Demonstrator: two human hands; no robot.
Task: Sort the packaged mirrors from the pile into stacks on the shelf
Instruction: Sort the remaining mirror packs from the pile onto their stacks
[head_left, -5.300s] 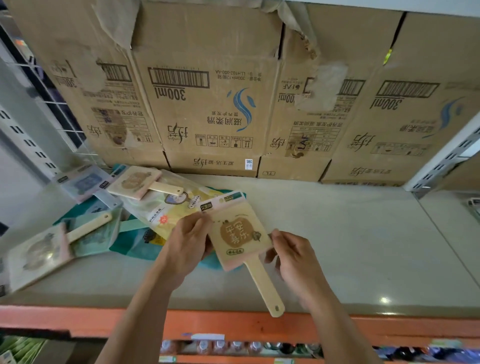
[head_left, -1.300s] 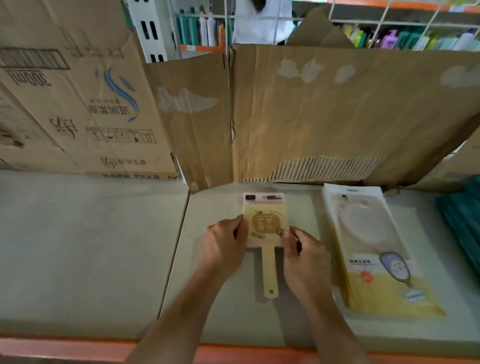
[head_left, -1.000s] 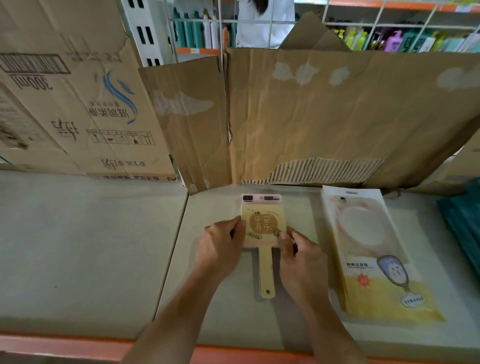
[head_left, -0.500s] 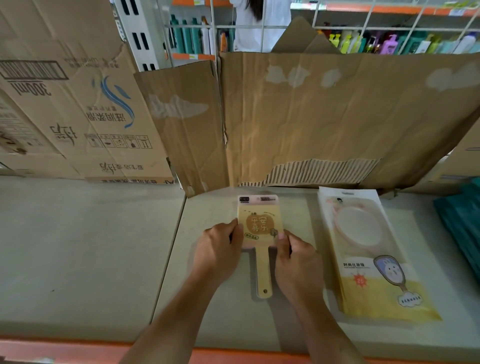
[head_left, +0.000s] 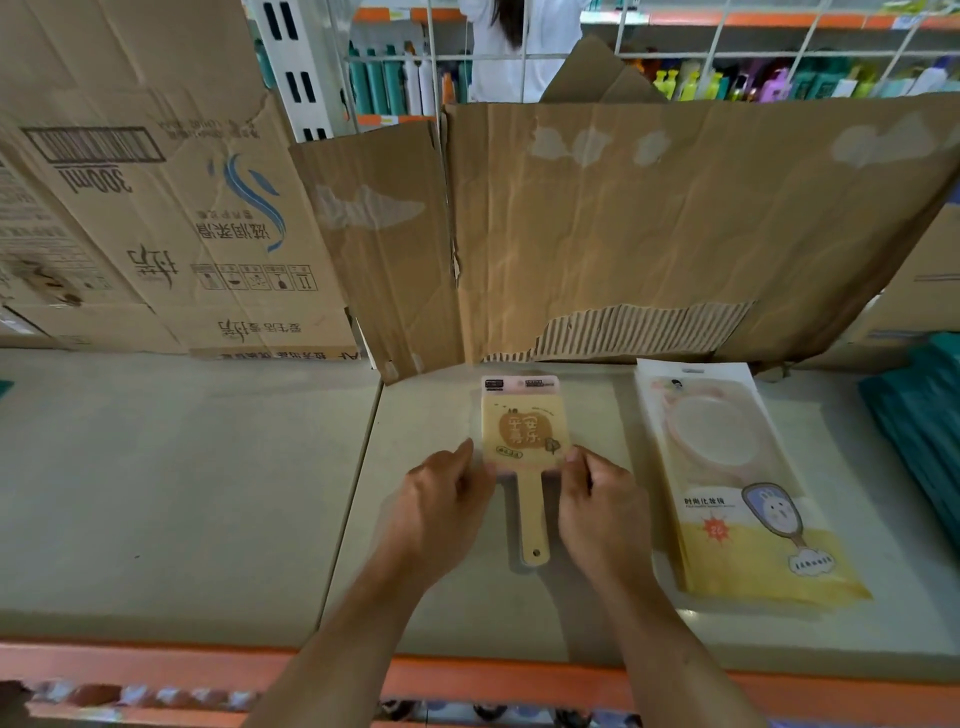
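Reaching in from the bottom edge with both forearms, close together and nearly parallel, backs of the hands up. Clamping the left hand (head_left: 441, 501) on the lower left corner of the packaged paddle mirror (head_left: 522, 431), fingers curled under, one fingertip pointing up along the pack's left edge. Matching it with the right hand (head_left: 597, 506) on the lower right corner, thumb tip pressed onto the card, remaining fingers tucked in. Gripping from both sides, then, with the pale yellow handle (head_left: 531, 514) running down between the two hands, hanging hole at its lower end. Sitting low on the grey shelf (head_left: 182, 493), just right of the seam between two shelf boards; cannot tell whether fully flat on the surface. Showing a square yellow face with a brown apple-shaped print and a pink header strip at the far end, all under clear wrap. Lying just to the right, apart from the hands, a stack of round-mirror packs (head_left: 737, 483), white on top, yellow at the near end, with a rabbit mirror drawing. Standing behind, a torn cardboard sheet (head_left: 649, 223) and, further left, a printed shampoo carton (head_left: 156, 223). Peeking in at the far right, teal packs (head_left: 924, 415).
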